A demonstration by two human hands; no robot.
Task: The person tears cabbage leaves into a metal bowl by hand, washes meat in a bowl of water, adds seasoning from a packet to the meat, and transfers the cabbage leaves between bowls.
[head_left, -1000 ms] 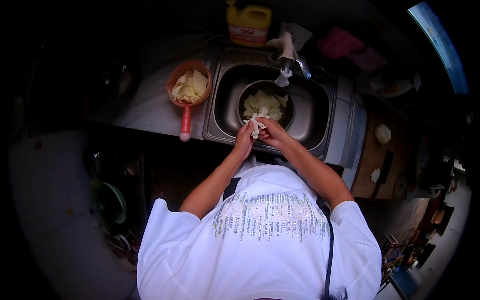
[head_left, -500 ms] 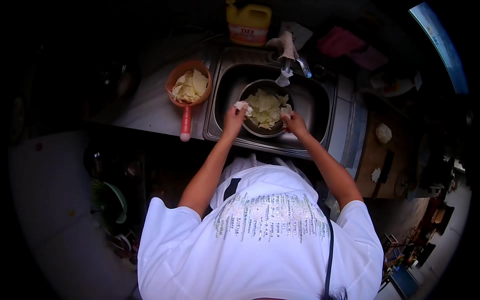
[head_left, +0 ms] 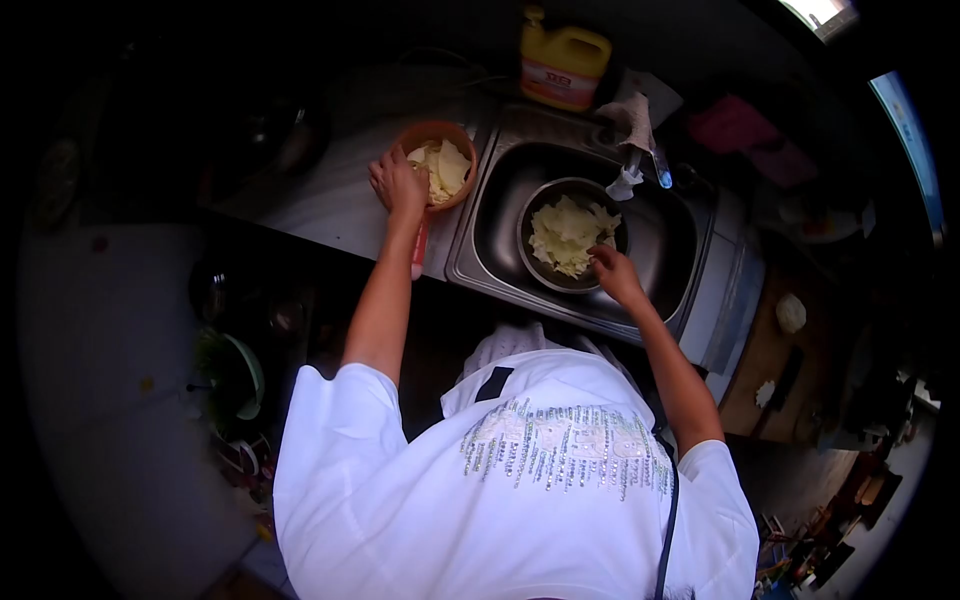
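My left hand (head_left: 402, 188) is over the left rim of an orange long-handled strainer (head_left: 437, 128), fingers bent but apart. Pale cabbage leaves (head_left: 449, 165) lie in the strainer, and its handle is partly behind my wrist. My right hand (head_left: 617, 275) pinches a cabbage leaf at the right edge of a round metal bowl (head_left: 535, 268). Torn yellow-green cabbage leaves (head_left: 566, 232) fill the bowl, which sits in a steel sink (head_left: 655, 270).
Behind the sink stand a yellow jug (head_left: 565, 65) and a tap (head_left: 640, 160) with cloth round it. To the right, a wooden board (head_left: 755, 385) bears a pale cabbage piece (head_left: 791, 313) and a dark knife (head_left: 785, 378).
My left hand has gone from the bowl, where it held a pale piece, left to the strainer. My right hand stays at the bowl. The whole view has shifted.
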